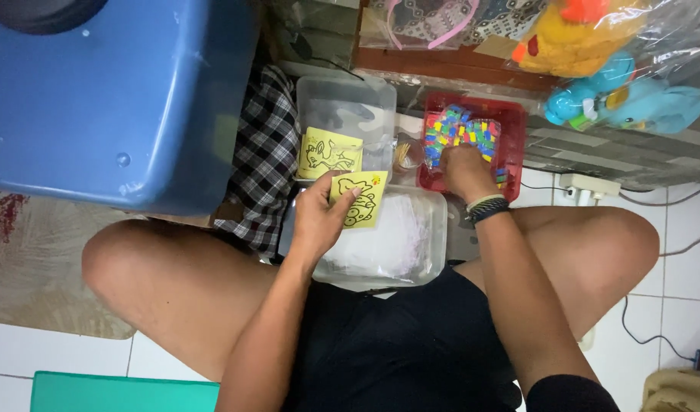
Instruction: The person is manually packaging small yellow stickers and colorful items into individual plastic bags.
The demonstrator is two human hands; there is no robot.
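Yellow card (358,200) in left hand (317,219); right hand (464,172) in beads (461,136).

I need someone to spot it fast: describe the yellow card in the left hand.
Start at the big blue tub, then look right to the clear lidded box on the lap. Above it, the left hand holds a yellow card; unlike the second yellow card, it is lifted and pinched.
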